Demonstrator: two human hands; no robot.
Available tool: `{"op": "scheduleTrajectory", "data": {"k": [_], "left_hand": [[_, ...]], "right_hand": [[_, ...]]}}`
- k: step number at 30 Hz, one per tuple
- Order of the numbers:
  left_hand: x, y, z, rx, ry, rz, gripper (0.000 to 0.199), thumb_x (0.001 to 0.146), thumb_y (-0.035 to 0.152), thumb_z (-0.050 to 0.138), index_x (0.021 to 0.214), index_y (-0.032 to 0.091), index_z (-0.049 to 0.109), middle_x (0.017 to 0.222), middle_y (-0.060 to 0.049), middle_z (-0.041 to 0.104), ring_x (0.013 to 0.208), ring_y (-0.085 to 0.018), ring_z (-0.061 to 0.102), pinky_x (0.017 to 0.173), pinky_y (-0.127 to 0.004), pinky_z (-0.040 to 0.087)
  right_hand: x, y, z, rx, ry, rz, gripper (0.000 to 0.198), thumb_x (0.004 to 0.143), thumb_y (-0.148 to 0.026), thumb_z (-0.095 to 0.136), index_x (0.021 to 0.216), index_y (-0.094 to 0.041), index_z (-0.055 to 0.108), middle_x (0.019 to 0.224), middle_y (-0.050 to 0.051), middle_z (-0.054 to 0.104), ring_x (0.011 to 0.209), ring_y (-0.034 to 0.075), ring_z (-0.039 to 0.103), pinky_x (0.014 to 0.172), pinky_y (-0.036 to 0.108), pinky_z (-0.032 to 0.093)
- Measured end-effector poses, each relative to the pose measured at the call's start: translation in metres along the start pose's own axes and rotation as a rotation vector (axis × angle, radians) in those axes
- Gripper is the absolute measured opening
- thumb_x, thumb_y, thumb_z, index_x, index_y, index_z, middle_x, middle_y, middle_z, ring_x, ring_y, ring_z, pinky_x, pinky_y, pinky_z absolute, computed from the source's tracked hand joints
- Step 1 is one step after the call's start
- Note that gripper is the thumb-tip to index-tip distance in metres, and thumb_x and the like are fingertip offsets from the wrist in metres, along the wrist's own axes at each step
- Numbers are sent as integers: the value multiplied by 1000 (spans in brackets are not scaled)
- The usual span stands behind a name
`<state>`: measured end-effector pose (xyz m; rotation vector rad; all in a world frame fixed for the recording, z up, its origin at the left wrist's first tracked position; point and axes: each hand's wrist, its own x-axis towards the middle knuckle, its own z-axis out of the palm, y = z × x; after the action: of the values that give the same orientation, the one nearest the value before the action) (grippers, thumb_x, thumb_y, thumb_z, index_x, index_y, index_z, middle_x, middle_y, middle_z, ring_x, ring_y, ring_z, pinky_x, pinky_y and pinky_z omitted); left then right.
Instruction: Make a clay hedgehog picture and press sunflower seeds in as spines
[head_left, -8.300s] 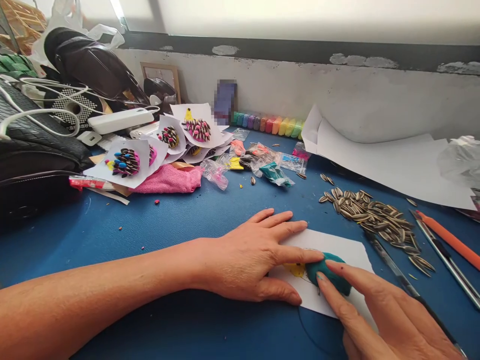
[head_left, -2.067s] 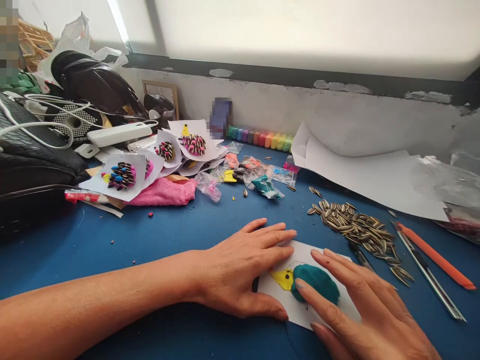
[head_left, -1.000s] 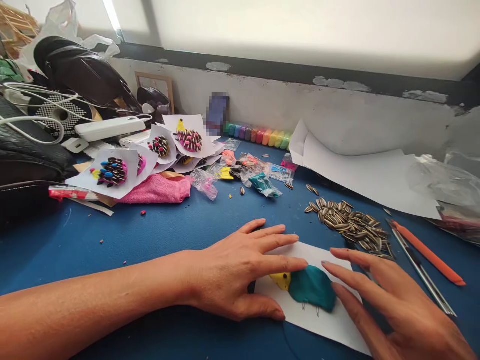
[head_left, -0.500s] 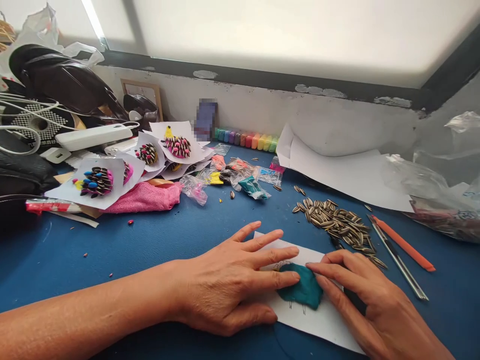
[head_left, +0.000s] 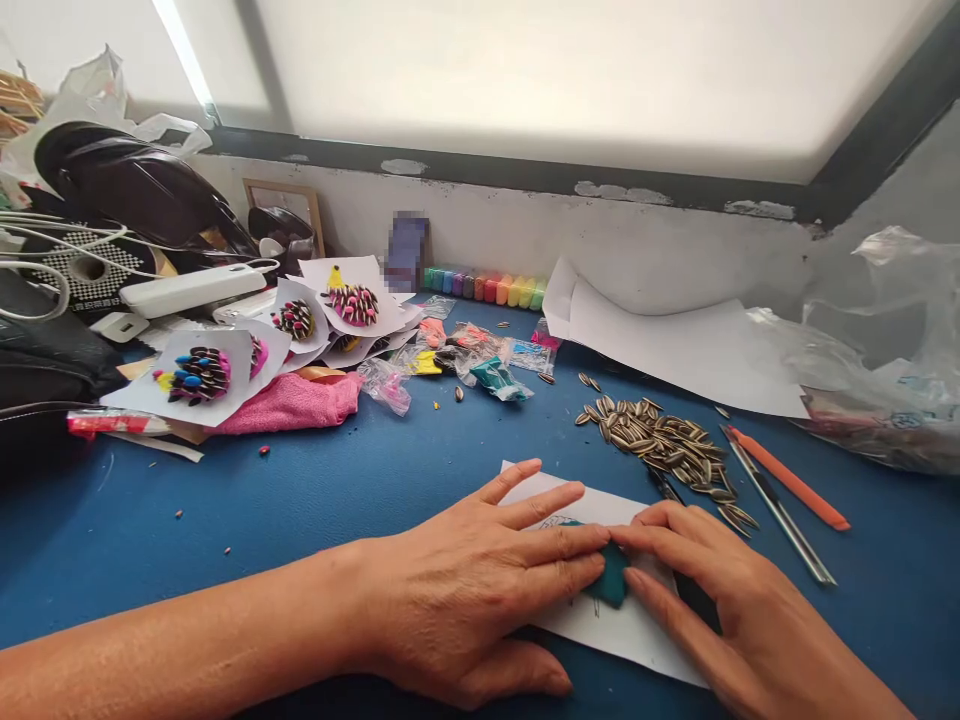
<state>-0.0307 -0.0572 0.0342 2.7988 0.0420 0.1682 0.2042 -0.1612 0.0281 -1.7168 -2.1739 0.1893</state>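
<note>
A flattened piece of teal modelling clay point(head_left: 613, 580) lies on a white sheet of paper point(head_left: 637, 640), over a pencil drawing whose lines show beside it. My left hand point(head_left: 480, 580) rests flat across the clay and paper, fingers spread, covering the clay's left part. At the clay's right edge, my right hand point(head_left: 712, 590) has its index finger and thumb bent around the corner, touching it from two sides. The right index fingertip meets the left hand's fingertips. A dark pen point(head_left: 664, 487) is partly hidden behind the right hand.
Striped sunflower seeds point(head_left: 656, 440) are heaped behind my right hand, beside a clear pen point(head_left: 780, 510) and an orange pen point(head_left: 787, 478). Clay packets point(head_left: 499, 378) lie farther back. Seed-covered clay hedgehogs on paper point(head_left: 199, 375) and a pink cloth point(head_left: 292, 402) are at left.
My left fingers have slid right and now cover more of the clay. My right thumb and index finger have spread farther apart at its edge. The view has shifted slightly.
</note>
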Motion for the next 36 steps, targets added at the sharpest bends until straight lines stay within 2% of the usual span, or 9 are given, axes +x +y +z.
{"op": "scheduleTrajectory", "data": {"k": [4, 8, 13, 21, 29, 32, 36], "left_hand": [[1, 3, -1, 30, -4, -2, 59, 98, 49, 47, 145, 13, 41, 163, -3, 25, 151, -28, 17, 125, -52, 1], [1, 3, 1, 35, 20, -1, 59, 98, 50, 47, 142, 11, 43, 157, -8, 36, 151, -30, 16, 125, -53, 3], [0, 2, 5, -3, 69, 4, 61, 96, 50, 52, 143, 11, 42, 149, -11, 47, 149, -31, 23, 124, -53, 4], [0, 4, 3, -32, 66, -4, 60, 97, 47, 53, 144, 13, 40, 148, -11, 48, 146, -31, 29, 124, -54, 5], [1, 5, 0, -8, 54, -10, 54, 97, 46, 54, 139, 13, 45, 146, -10, 50, 144, -30, 32, 124, -51, 4], [1, 5, 1, 0, 58, -8, 54, 97, 46, 54, 140, 13, 45, 146, -10, 50, 143, -30, 32, 123, -52, 5], [1, 6, 2, 4, 55, -19, 54, 95, 46, 56, 137, 13, 46, 144, -13, 49, 140, -32, 35, 122, -54, 11]], "right_hand": [[2, -3, 0, 101, -87, 81, 27, 98, -36, 46, 117, -31, 65, 109, 3, 68, 100, 14, 65, 87, 26, 55], [4, -7, -1, 171, -104, 115, 28, 98, -36, 46, 117, -30, 66, 116, 3, 68, 104, 15, 64, 90, 27, 54], [7, -9, -1, 222, -79, 141, 25, 95, -37, 50, 107, -27, 70, 106, 4, 71, 94, 16, 67, 81, 28, 57], [8, -8, 2, 264, -57, 222, 22, 92, -41, 54, 91, -25, 69, 87, 2, 71, 75, 15, 65, 65, 26, 55], [5, -5, 4, 166, -63, 184, 21, 94, -40, 52, 86, -26, 66, 80, -1, 68, 69, 13, 64, 63, 23, 52], [5, -4, 5, 152, -55, 190, 22, 94, -41, 52, 85, -26, 65, 80, -1, 68, 70, 13, 64, 63, 23, 53], [4, -4, 3, 163, 10, 175, 24, 94, -42, 52, 94, -25, 68, 94, 3, 73, 83, 16, 70, 72, 24, 57]]}}
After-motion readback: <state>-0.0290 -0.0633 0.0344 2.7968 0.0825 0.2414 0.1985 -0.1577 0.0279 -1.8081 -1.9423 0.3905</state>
